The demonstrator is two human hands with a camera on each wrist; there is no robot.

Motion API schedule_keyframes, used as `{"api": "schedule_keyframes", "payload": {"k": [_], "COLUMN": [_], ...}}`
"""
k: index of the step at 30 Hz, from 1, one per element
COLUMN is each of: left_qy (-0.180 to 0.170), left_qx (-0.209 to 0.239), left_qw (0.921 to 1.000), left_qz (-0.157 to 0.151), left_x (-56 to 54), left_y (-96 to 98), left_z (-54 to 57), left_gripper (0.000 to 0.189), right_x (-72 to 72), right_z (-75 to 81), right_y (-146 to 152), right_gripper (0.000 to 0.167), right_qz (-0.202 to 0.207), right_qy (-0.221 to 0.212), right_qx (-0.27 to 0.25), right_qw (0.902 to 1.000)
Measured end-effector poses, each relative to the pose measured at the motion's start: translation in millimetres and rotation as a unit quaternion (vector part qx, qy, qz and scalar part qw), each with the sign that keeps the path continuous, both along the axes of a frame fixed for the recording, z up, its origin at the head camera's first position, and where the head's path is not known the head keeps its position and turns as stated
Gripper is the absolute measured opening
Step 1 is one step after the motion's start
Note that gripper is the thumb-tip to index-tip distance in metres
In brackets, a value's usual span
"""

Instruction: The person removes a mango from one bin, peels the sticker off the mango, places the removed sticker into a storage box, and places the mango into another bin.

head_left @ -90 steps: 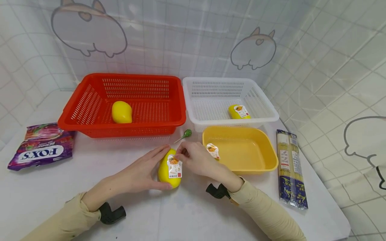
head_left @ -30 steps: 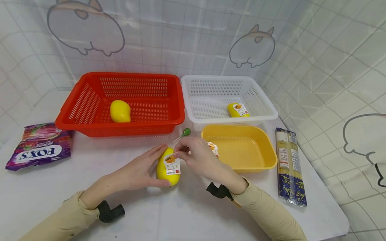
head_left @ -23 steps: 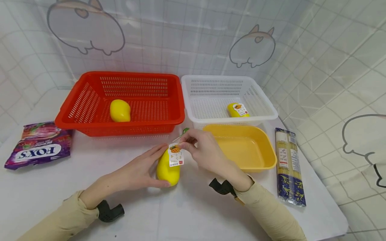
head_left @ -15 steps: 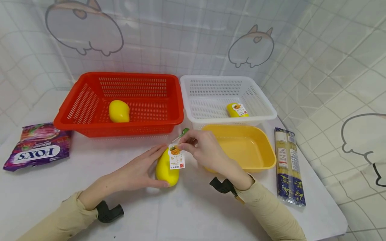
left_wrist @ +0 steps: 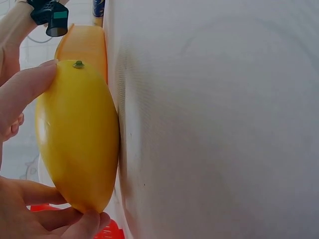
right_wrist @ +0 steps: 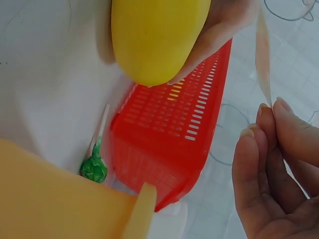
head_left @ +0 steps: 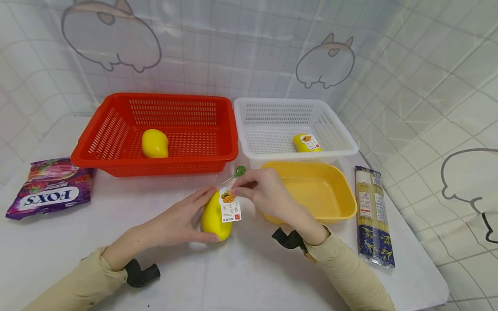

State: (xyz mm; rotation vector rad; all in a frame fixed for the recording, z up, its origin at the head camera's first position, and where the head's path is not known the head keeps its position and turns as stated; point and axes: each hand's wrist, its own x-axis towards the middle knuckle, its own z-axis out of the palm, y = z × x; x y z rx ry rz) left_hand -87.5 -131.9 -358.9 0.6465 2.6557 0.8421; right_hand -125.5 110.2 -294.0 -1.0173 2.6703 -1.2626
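- Left hand (head_left: 177, 222) grips smooth yellow mango (head_left: 212, 221), lower centre; right hand (head_left: 268, 192) pinches white printed label (head_left: 231, 207).
- White worktop (head_left: 241, 276) beneath.
- Yellow plastic tub (head_left: 319, 194), right of centre, partly behind right hand.
- Red plastic basket (head_left: 186, 167), upper left; grid-patterned wall (head_left: 233, 52), top.

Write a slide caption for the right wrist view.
Right hand pinches a thin label, nearly edge-on, beside the yellow mango in the left hand; red basket and green lollipop in view.

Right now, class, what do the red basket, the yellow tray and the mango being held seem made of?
Red basket: likely moulded plastic, glossy, with regular slots.
Yellow tray: probably plastic, shiny, with rounded corners.
Mango: glossy, even yellow surface; perhaps plastic or coated foam.
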Motion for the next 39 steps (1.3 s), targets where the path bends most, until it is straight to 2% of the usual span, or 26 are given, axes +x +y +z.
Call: {"api": "schedule_keyframes", "payload": {"k": [10,26,33,39], "left_qy": [-0.001,-0.008,-0.010,-0.010], "left_qx": [-0.005,-0.003,-0.006,-0.005], "left_qw": [1.0000,1.0000,0.9999,0.9999], "left_qz": [0.002,0.003,0.005,0.004], "left_x": [0.2,0.2,0.4,0.3], "left_y": [1.0,2.9,1.6,0.8], "left_z": [1.1,1.1,1.6,1.0], "left_gripper": [0.120,0.119,0.120,0.120], "right_x": [-0.1,-2.9,-5.7,-8.2], "right_z": [2.3,5.3,9.7,16.4], "right_y": [3,8,9,11], "right_gripper": [0.012,0.012,0.008,0.006], "right_qz": [0.022,0.010,0.038,0.027], "right_qy": [0.012,-0.006,-0.039,-0.069], "right_qx": [-0.017,-0.008,0.003,0.030], "right_qw": [0.9996,0.9999,0.9985,0.9968]}}
